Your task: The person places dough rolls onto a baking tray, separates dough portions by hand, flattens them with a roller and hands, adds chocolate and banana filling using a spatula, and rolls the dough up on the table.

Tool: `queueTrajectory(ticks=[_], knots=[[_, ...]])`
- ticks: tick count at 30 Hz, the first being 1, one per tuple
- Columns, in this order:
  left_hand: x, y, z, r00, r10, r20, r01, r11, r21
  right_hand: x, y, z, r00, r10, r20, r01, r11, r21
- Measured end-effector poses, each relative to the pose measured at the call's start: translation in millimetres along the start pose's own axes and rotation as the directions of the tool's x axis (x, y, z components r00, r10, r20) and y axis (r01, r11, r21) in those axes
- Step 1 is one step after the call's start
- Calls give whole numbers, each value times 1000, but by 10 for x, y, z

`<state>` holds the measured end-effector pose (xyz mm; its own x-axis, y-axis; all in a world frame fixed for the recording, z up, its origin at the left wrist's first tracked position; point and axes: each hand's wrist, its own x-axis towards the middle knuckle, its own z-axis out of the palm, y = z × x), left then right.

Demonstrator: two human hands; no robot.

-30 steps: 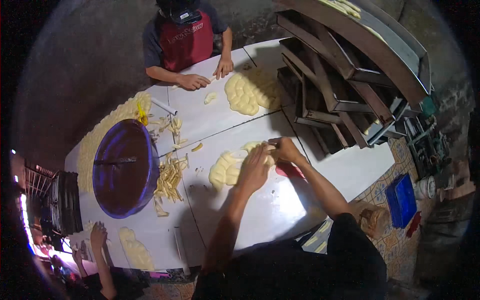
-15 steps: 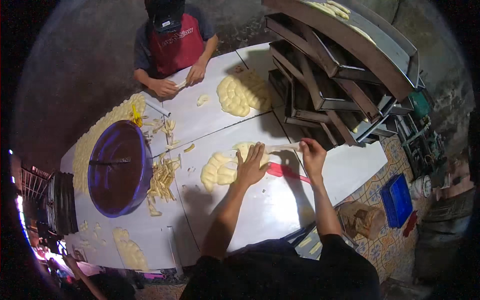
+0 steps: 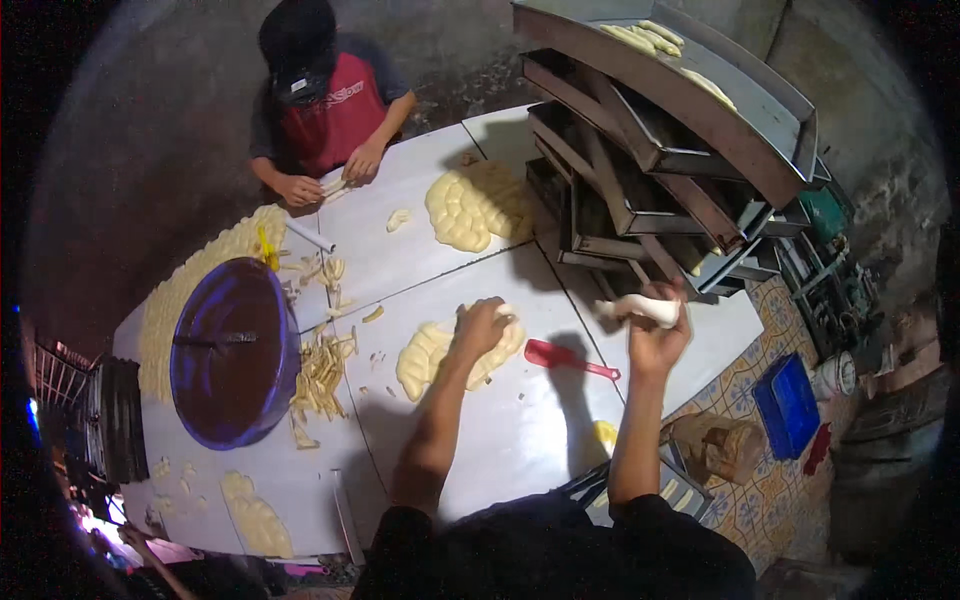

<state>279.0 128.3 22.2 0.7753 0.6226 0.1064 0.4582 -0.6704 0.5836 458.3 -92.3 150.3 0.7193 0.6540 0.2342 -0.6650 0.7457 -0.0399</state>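
Note:
My left hand (image 3: 482,328) has its fingers curled down on a pale yellow piece of dough (image 3: 510,333) at the right end of a lumpy dough pile (image 3: 422,362) on the white table. Raised above the table to the right, my right hand (image 3: 658,335) grips a floppy whitish strip of dough (image 3: 640,306), slightly blurred. Between the hands, lower down, a red plastic scraper (image 3: 568,357) lies flat on the tabletop.
A crooked stack of metal trays (image 3: 640,150) rises at the back right. A large blue basin (image 3: 285,400) stands left beside dough strips (image 3: 322,375). Another dough pile (image 3: 465,210) lies farther back. Across the table, a person (image 3: 330,120) handles dough. A blue crate (image 3: 788,405) sits on the floor.
The strip stretched flat between my hands has come up off the table in my right hand, which has risen. My left hand's flat fingers have curled onto the dough.

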Motion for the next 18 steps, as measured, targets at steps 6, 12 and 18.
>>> queueTrajectory(ticks=[6, 12, 18], knots=[[165, -1, -31, 995, -101, -6, 92, 927, -363, 182, -121, -1061, 975, 172, -142, -212, 525, -824], [154, 10, -217, 999, 52, 7, -48, 957, -287, 14, 923, -1076, 968, 249, 6, 72, -256, -964], [86, 70, -155, 992, 51, -117, -97, 894, -437, 114, 1225, -1114, 962, 169, -213, -233, 110, -966]])
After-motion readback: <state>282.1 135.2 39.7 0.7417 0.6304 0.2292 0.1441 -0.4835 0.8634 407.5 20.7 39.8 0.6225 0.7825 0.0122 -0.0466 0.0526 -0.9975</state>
